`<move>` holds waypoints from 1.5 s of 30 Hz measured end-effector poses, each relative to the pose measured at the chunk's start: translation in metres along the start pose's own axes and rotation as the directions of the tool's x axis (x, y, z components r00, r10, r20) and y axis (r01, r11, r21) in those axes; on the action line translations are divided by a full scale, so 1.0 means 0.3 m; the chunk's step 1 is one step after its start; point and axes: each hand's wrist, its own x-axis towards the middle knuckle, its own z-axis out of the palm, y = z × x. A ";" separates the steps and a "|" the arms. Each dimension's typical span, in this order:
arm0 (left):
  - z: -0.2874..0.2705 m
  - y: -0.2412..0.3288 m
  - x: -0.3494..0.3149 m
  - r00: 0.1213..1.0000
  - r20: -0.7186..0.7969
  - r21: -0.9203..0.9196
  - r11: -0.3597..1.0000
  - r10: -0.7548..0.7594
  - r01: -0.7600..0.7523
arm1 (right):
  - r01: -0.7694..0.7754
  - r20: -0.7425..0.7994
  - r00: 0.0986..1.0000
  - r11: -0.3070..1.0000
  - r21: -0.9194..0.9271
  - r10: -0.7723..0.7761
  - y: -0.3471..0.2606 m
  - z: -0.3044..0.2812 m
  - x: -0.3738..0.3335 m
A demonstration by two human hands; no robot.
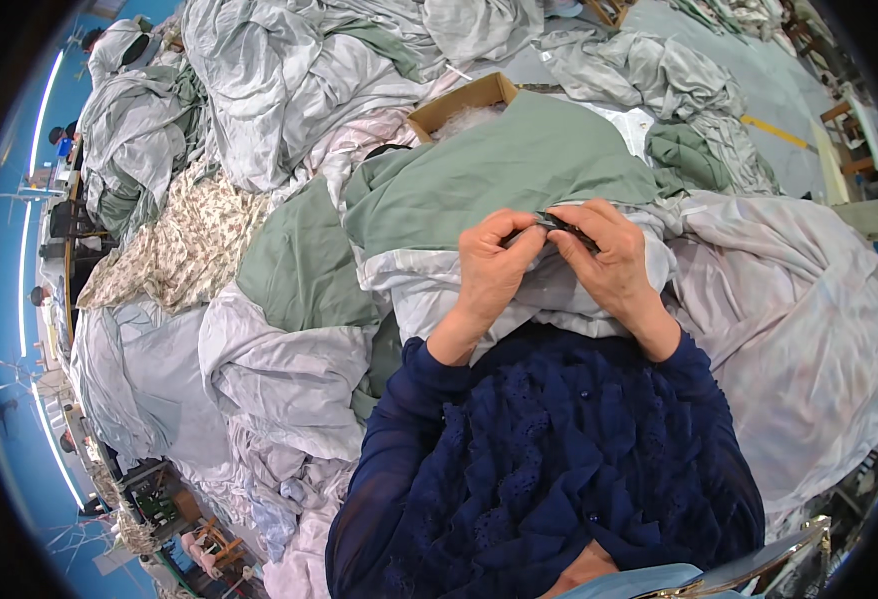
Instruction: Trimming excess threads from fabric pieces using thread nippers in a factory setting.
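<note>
Closest to the lens, at the lower right of the frame: gold-rimmed glasses point(804, 544), tilted, overlapping a pale blue thing point(649, 579), both probably worn and so caught low by a camera on the head. From far left: 3 light strips point(56, 449) against a blue wall point(0, 329), bent by the fisheye rim. Next, at upper left, grey cloth point(129, 95) heaped above floral cloth point(179, 235), piled loosely, probably for reach rather than neatness. Then, left of centre, white cloth point(289, 339) slumped below green cloth point(499, 150), the latter also spread across the upper centre before an open carton point(497, 87); likely draped there to lie in front of the body.

At the centre, left hand point(494, 258): pinched, thumb and fingers clamped on the left part of a small dark thing point(551, 222). Just beside, right hand point(609, 255): likewise pinched, clamped on the right part. Held from both sides presumably to steady and turn so small a piece; mostly covered, so cannot tell its kind. Poised above the cloth, beyond the navy blouse point(559, 439), perhaps for a clear view.

Farther right, pale pinkish cloth point(789, 329), sagging in broad folds, seemingly under its own weight.
</note>
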 end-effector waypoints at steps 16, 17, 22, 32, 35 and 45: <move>-0.001 -0.021 0.003 0.997 -0.011 -0.087 0.993 -0.075 0.073 | -0.092 -0.143 0.983 0.986 0.137 0.112 0.072 -0.073 0.007; -0.004 -0.022 0.004 0.996 -0.018 -0.100 0.991 -0.093 0.091 | -0.112 -0.176 0.975 0.982 0.149 0.138 0.088 -0.085 0.006; -0.035 -0.013 0.022 0.994 -0.055 -0.150 0.985 -0.094 0.084 | -0.241 -0.218 0.934 0.950 0.200 0.283 0.098 -0.140 0.016; -0.199 0.196 0.052 0.995 0.025 0.181 0.979 0.093 -0.096 | -0.058 -0.172 0.985 0.930 -0.363 -0.006 0.202 -0.188 0.074; -0.274 0.278 0.047 0.981 0.000 0.242 0.952 0.195 -0.189 | 0.020 -0.110 0.992 0.950 -0.311 -0.057 0.201 -0.261 0.087; -0.386 0.280 0.132 1.000 0.029 0.519 0.855 -0.011 -0.005 | -0.225 0.203 0.951 0.972 -0.061 0.233 0.142 -0.484 0.257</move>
